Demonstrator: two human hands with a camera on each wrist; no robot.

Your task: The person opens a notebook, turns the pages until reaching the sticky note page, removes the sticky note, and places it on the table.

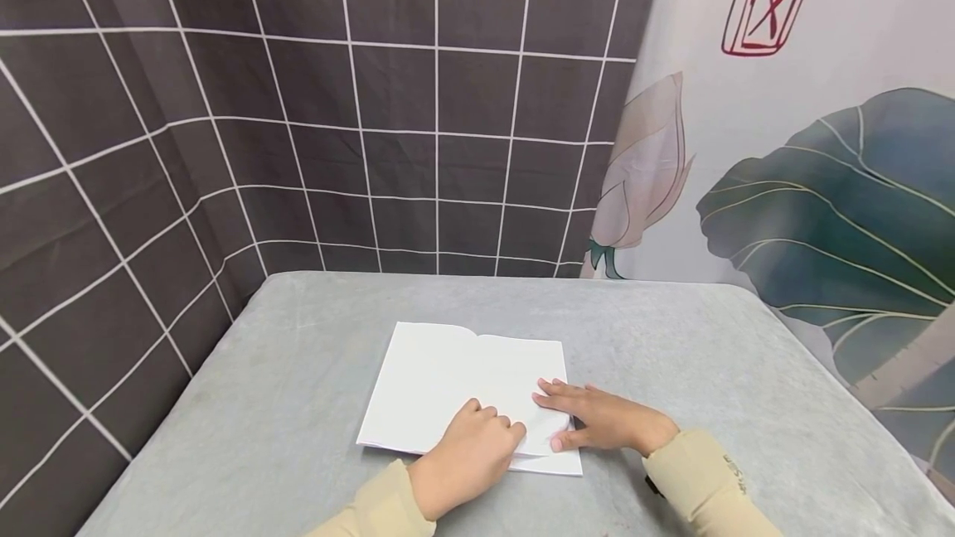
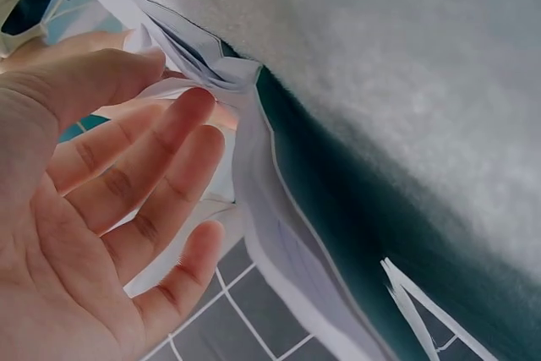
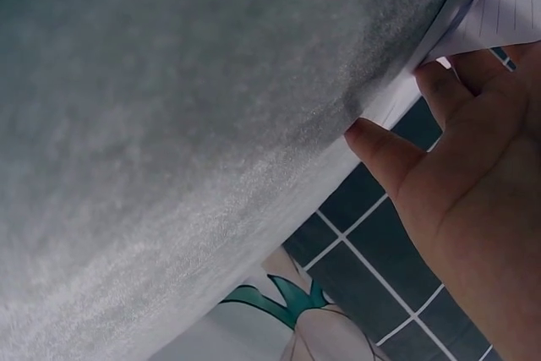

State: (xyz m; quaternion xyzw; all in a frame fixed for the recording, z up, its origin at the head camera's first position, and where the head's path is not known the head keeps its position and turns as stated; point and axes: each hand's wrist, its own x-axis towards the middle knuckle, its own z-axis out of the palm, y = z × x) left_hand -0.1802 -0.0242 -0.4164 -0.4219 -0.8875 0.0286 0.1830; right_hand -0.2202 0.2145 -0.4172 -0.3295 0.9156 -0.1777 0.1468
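An open notebook (image 1: 425, 371) with white pages lies on the grey table. My left hand (image 1: 472, 452) is at its lower edge, knuckles up and fingers bent. In the left wrist view the thumb and fingers of that left hand (image 2: 110, 166) pinch a thin page (image 2: 173, 86). My right hand (image 1: 608, 419) lies with fingers spread on the right-hand page, near its outer edge. The right wrist view shows faint ruled lines on a lifted sheet (image 3: 507, 10) beside the right hand (image 3: 473, 166). Below the raised page corner, more white paper (image 1: 548, 464) shows.
The table (image 1: 313, 404) has a grey cloth surface reaching back to the wall. A dark curtain with a white grid (image 1: 388, 89) hangs behind and on the left. A pale curtain with lotus prints (image 1: 836, 214) hangs on the right.
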